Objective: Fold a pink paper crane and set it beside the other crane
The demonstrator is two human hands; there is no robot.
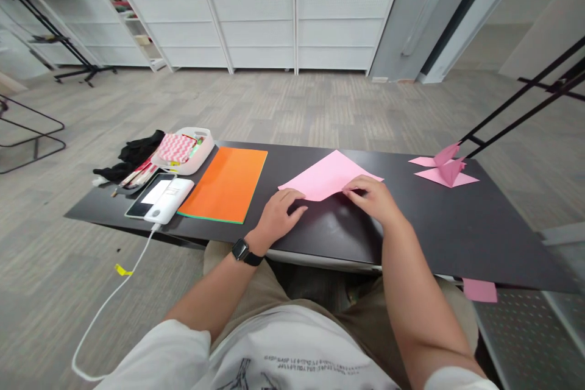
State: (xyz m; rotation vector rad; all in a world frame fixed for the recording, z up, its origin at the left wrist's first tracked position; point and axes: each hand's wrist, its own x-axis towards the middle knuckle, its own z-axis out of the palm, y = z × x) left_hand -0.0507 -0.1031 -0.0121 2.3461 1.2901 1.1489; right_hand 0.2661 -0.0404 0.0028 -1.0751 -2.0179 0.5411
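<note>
A pink sheet of origami paper point(329, 177) lies on the dark table in front of me, one corner pointing away. Its near edge looks folded in, though my fingers cover part of it. On the near left edge rest the fingertips of my left hand point(281, 214), which is open with the thumb held apart. My right hand point(372, 198) is closed, pinching the near right edge between thumb and fingers. Farther right stand two folded pink paper cranes point(450, 172), one behind the other.
Orange paper point(226, 186) lies left of the pink sheet. Beyond it are a white power bank point(169, 201) with a cable, a phone point(148, 198), a white case point(201, 155) and black cloth point(137, 151). A pink piece point(479, 290) shows below the table's right front edge.
</note>
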